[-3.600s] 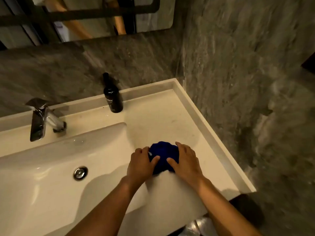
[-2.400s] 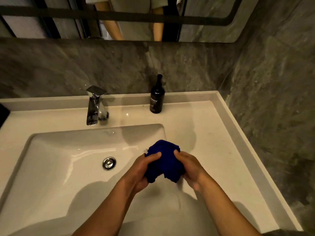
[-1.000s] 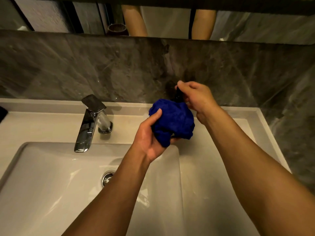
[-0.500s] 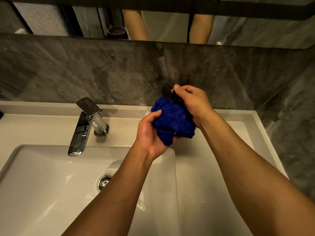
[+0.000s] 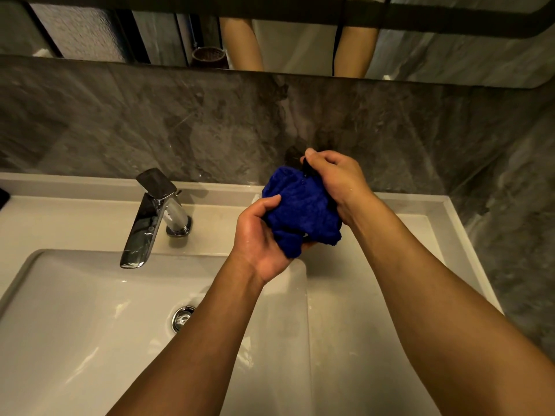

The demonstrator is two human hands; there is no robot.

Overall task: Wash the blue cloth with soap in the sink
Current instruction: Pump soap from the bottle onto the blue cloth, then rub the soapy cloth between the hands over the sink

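Note:
A bunched-up blue cloth [image 5: 303,214] sits in my left hand [image 5: 261,238], which grips it from below with the thumb on top, above the right edge of the white sink [image 5: 90,325]. My right hand [image 5: 336,178] is curled over the black pump top of the soap bottle [image 5: 305,168], right behind the cloth. The cloth and my hands hide the rest of the bottle.
A chrome faucet [image 5: 153,217] stands at the back of the sink, its spout dry. The drain [image 5: 183,318] lies in the basin. Grey marble walls close off the back and the right. A mirror [image 5: 300,40] hangs above.
The cloth was lifted off the counter with both hands, then my left hand carried it up to the soap bottle. My right hand let go of the cloth and closed over the pump.

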